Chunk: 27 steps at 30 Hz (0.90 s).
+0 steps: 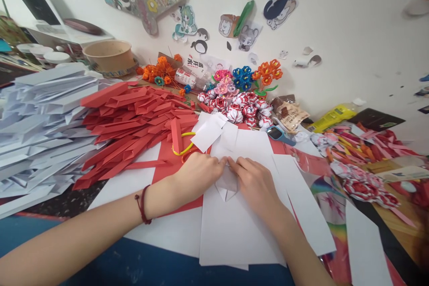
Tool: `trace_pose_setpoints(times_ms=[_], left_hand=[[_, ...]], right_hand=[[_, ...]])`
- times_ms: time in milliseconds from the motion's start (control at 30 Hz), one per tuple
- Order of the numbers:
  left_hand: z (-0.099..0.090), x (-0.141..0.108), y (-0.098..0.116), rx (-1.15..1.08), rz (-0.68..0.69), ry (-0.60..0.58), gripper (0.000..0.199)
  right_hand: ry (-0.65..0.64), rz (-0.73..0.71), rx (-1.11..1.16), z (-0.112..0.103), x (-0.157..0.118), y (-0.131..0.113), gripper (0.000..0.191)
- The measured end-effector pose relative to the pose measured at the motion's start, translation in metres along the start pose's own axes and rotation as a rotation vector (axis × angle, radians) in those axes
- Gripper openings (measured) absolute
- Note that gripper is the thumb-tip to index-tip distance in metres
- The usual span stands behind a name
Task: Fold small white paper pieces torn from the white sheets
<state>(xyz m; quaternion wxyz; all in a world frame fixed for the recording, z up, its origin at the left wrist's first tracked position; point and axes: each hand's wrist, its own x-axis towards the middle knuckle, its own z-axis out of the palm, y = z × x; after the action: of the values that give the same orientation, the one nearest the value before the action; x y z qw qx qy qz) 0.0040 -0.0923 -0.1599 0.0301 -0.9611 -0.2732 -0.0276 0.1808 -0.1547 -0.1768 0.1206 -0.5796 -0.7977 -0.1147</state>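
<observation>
Both my hands meet over a small folded piece of white paper (226, 184) on a stack of white sheets (241, 232). My left hand (200, 173) is closed, its thumb and fingertips pressing the paper's upper end from the left. Opposite it, my right hand (252, 181) pinches the same piece from the right, fingertips nearly touching the left ones. The piece shows a pointed fold toward me. Just beyond lie small white paper rectangles (208, 133) and yellow-handled scissors (177, 152), partly covered by paper.
Folded white strips (50, 116) and folded red strips (134, 120) are heaped at the left. Red-and-white paper flowers (246, 109) and beaded flowers (243, 78) stand along the wall. At the right are a blue watch (276, 133), a yellow bottle (335, 116) and coloured strips (378, 138).
</observation>
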Motion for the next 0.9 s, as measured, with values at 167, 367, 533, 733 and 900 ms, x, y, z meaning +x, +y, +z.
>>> trace_pose_setpoints(times_ms=[167,367,533,733,900], left_hand=[[0.0005,-0.0015,0.0006,0.038,0.033,0.042,0.039],[0.0040,-0.0033,0.0020,0.079,0.062,0.079,0.041],[0.0064,-0.0033,0.0021,0.070,0.037,0.034,0.051],[0.0064,-0.0049,0.0003,0.090,0.071,0.039,0.060],[0.0049,-0.0045,-0.0004,0.091,0.067,0.041,0.060]], right_hand=[[-0.022,-0.029,0.021,-0.0005,0.0007,0.0005,0.029],[0.010,-0.022,-0.103,0.0002,-0.0017,-0.0029,0.033],[0.017,0.003,-0.087,0.0003,-0.0012,-0.0040,0.031],[-0.014,0.055,0.019,0.0015,-0.0023,-0.0026,0.033],[-0.044,0.066,0.035,0.0017,-0.0024,-0.0025,0.033]])
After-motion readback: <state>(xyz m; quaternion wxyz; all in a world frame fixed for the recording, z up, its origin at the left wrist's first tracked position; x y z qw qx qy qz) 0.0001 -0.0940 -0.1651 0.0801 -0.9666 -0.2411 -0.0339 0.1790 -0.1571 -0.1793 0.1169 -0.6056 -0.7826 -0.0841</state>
